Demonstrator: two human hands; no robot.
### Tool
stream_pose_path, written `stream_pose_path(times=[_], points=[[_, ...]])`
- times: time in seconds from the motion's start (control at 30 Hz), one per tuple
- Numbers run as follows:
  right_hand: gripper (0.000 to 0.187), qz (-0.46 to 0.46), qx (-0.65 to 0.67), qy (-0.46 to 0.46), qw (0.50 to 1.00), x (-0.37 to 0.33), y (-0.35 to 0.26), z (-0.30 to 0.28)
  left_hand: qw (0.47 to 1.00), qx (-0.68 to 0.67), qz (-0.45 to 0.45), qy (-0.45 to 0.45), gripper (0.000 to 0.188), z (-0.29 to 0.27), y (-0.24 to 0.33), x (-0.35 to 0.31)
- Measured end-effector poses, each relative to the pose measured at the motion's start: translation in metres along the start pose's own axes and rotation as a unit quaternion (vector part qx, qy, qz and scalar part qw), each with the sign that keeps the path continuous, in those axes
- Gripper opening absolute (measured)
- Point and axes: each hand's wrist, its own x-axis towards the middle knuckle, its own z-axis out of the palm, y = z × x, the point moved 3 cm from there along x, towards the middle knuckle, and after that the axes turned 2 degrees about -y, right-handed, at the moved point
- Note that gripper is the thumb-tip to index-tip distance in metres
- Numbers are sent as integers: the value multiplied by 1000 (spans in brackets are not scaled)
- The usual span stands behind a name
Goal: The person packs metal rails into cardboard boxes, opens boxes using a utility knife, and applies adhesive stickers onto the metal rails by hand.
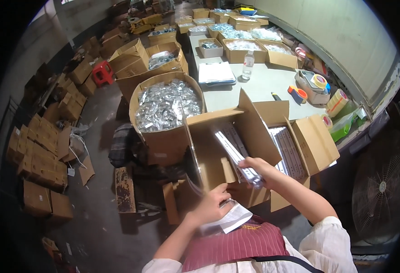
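My right hand [260, 169] is closed around the near end of a bundle of long, silver-white metal rails [231, 149] that look like drawer slides. The bundle slants over an open cardboard box [207, 157], and more rails show behind it inside. At the box's near left corner, my left hand [214, 204] has its fingers curled on a white paper sheet [235, 219]. Beside that hand is a blurred strip that looks like clear plastic. A second open box [287, 141], to the right, holds several similar rails standing side by side.
A large carton [150, 141] full of small bagged metal parts stands to the left. On the table [268, 84] are a paper stack [216, 73], a water bottle [248, 65], tape rolls [298, 94] and several parts boxes. A fan [382, 186] stands at right.
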Motion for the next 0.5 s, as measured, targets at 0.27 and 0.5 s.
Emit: stream_pose_path(times=[0.27,0.5], points=[[115,-86,-481,92,868,124,27,12,1000,-9,-3,6,25,-6,6,1],[68,-37,-747,-37,662,125,14,71,999,14,-40,21,20,-8,3,0]])
